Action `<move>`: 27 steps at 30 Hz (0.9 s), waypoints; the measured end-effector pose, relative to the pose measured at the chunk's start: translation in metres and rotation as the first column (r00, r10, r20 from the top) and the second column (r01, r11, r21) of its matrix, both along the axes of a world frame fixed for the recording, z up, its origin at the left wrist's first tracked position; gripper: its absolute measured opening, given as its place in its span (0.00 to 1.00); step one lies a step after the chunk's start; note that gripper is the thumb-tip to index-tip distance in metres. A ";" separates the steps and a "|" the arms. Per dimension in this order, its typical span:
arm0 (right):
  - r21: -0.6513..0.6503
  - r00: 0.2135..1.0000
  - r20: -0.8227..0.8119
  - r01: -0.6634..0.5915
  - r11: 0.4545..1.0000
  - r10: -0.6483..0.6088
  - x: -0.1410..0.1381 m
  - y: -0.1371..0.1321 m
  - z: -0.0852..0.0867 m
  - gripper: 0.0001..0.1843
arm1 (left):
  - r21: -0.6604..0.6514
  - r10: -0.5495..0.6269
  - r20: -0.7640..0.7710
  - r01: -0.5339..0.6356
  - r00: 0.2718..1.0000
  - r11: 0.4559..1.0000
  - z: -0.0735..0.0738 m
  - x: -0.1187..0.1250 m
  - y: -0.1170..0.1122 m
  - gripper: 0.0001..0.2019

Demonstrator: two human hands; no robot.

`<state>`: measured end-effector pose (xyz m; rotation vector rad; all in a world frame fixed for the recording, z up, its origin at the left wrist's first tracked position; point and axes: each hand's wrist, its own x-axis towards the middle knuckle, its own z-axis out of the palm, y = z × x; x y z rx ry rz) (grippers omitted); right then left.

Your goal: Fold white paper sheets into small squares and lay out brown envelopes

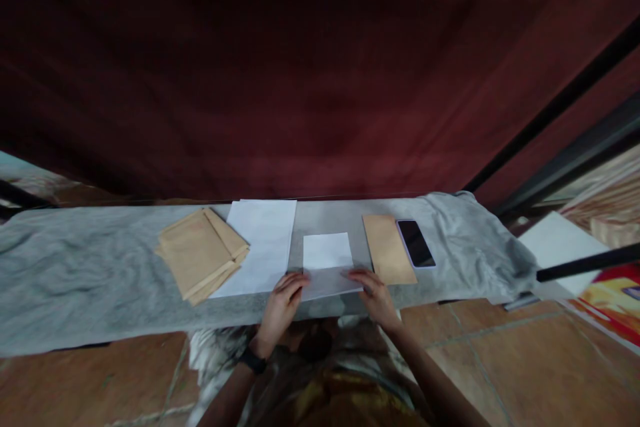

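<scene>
A sheet of white paper (327,250) lies in front of me on the grey cloth, its near part folded up and in shade. My left hand (284,300) pinches the left end of that near part, fingers bent together. At the other end my right hand (371,293) grips the paper the same way, thumb and fingers closed. A brown envelope (390,250) lies just beyond the right hand. To the left of the left hand is a stack of white paper (263,240), partly covered by a pile of brown envelopes (197,253).
A phone (416,243) lies beside the single envelope. The grey cloth (75,273) covers a long narrow surface and is wrinkled at both ends. A dark red curtain (300,80) hangs behind it. Black bars (590,261) and a white board (563,247) stand at the right.
</scene>
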<state>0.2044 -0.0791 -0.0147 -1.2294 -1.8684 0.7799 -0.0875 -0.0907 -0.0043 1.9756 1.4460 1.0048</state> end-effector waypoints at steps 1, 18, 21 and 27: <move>0.000 1.000 0.017 -0.011 1.000 0.011 0.001 -0.001 0.000 0.31 | -0.002 -0.003 -0.012 0.003 1.000 1.000 -0.001 -0.001 -0.001 0.15; -0.042 0.998 -0.019 0.066 0.997 -0.067 -0.008 0.028 0.001 0.20 | -0.143 -0.005 -0.072 -0.005 0.997 0.990 0.009 0.002 0.024 0.17; 0.007 1.000 -0.022 -0.013 1.000 0.013 -0.007 0.030 0.000 0.18 | -0.129 -0.118 -0.084 0.106 0.990 0.986 0.012 0.003 0.025 0.18; 0.034 0.983 0.132 -0.135 0.990 0.129 0.005 0.018 -0.002 0.16 | -0.072 -0.213 -0.138 0.204 0.967 0.976 0.012 0.000 0.012 0.12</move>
